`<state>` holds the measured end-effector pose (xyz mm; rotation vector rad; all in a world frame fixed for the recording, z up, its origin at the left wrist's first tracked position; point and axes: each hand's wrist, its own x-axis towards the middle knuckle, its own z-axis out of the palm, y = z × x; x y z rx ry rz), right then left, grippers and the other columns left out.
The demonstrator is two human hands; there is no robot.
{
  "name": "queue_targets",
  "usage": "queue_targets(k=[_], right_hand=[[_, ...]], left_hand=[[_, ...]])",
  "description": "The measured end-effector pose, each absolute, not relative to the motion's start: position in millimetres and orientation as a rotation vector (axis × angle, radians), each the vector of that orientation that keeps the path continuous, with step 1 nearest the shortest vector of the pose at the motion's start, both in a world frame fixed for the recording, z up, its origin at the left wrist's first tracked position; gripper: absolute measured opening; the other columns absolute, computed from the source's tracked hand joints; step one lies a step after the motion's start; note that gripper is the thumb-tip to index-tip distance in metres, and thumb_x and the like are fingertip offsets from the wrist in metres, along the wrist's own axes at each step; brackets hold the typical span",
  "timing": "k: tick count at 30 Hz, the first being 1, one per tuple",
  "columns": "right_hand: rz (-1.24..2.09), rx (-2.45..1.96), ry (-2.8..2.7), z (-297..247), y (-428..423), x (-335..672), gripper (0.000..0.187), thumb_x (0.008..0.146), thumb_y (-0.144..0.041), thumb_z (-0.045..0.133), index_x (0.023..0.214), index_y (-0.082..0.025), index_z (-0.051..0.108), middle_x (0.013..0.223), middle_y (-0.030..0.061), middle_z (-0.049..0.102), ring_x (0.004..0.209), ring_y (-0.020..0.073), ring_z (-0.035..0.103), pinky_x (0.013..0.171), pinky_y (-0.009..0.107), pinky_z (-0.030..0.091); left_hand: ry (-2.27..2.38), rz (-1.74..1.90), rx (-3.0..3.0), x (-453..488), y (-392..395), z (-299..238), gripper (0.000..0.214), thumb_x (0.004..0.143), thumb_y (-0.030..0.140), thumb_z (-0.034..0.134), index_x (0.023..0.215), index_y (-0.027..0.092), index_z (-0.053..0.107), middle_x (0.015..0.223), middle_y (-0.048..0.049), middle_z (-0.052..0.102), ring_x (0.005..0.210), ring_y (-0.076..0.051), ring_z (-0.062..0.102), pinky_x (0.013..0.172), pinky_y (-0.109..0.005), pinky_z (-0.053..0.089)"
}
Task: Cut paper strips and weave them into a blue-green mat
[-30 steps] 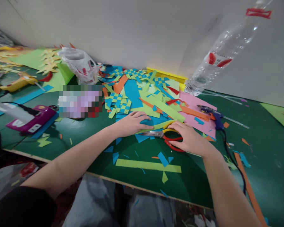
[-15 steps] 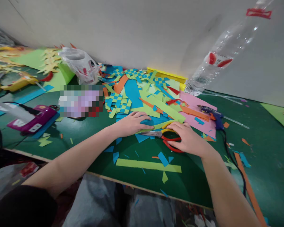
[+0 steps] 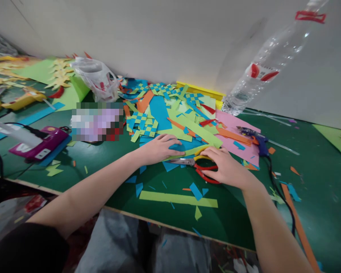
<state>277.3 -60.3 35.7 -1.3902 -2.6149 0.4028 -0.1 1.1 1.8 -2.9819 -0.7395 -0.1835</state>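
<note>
My right hand [image 3: 224,165] is closed around the handles of a pair of scissors [image 3: 206,172], which have one red handle loop and one yellow. Their metal blades point left, toward my left hand [image 3: 160,148], and lie low over the table. With bent fingers, my left hand grips and presses a narrow light-green paper strip [image 3: 197,151] against blue paper [image 3: 147,141]. The strip runs from my left fingertips to the fingers of my right hand. Blue offcuts [image 3: 170,166] lie just under the blades. My left thumb is partly hidden.
Woven blue-green paper pieces [image 3: 142,123] and loose strips heap up behind my hands. A blue glue gun [image 3: 261,144] rests on pink paper at right. A clear plastic bottle [image 3: 261,72] leans by the wall. At left are a purple power strip [image 3: 42,142] and a white plastic bag [image 3: 98,77].
</note>
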Motion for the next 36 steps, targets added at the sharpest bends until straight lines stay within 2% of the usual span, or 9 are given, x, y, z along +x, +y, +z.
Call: queue_targets(k=[4,12,17,26,36], right_hand=[[0.363,-1.393,-2.620,35,-60,275,0.032,0.085,-0.043,0.058,0.110,-0.022,0.056,0.119,0.0073,0.061,0.102,0.0269,0.058,0.088,0.046,0.043],[0.220,-1.360,-2.640,28,-57,278,0.042,0.085,-0.040,0.060,0.123,-0.022,0.053,0.125,0.0087,0.058,0.113,0.0281,0.054,0.096,0.047,0.043],[0.179,-1.395,-2.643,30,-57,281,0.044,0.084,-0.039,0.062,0.123,-0.021,0.053,0.127,0.0094,0.057,0.115,0.0284,0.053,0.098,0.047,0.042],[0.162,-1.433,-2.627,33,-55,287,0.044,0.081,-0.038,0.066,0.121,-0.022,0.056,0.125,0.0087,0.060,0.116,0.0283,0.055,0.098,0.048,0.045],[0.304,-1.389,-2.564,29,-53,290,0.042,0.083,-0.034,0.064,0.123,-0.025,0.059,0.122,0.0083,0.061,0.112,0.0284,0.058,0.097,0.049,0.048]], left_hand=[[-0.734,-0.182,-2.986,0,1,2,0.036,0.097,0.030,0.044,0.131,0.039,0.053,0.138,-0.0031,0.049,0.131,-0.025,0.037,0.108,-0.042,0.031],[-0.709,-0.207,-2.986,-1,2,1,0.036,0.098,0.031,0.040,0.132,0.037,0.053,0.137,-0.0025,0.049,0.130,-0.025,0.037,0.108,-0.041,0.031],[-0.717,-0.218,-2.983,0,1,2,0.036,0.098,0.029,0.042,0.131,0.037,0.053,0.137,-0.0028,0.049,0.130,-0.024,0.037,0.108,-0.041,0.031],[-0.716,-0.188,-2.992,0,2,2,0.039,0.098,0.027,0.040,0.135,0.035,0.049,0.138,-0.0028,0.048,0.131,-0.024,0.036,0.107,-0.040,0.032],[-0.735,-0.182,-2.996,0,1,3,0.039,0.098,0.025,0.039,0.136,0.033,0.048,0.139,-0.0038,0.049,0.131,-0.024,0.036,0.106,-0.040,0.033]])
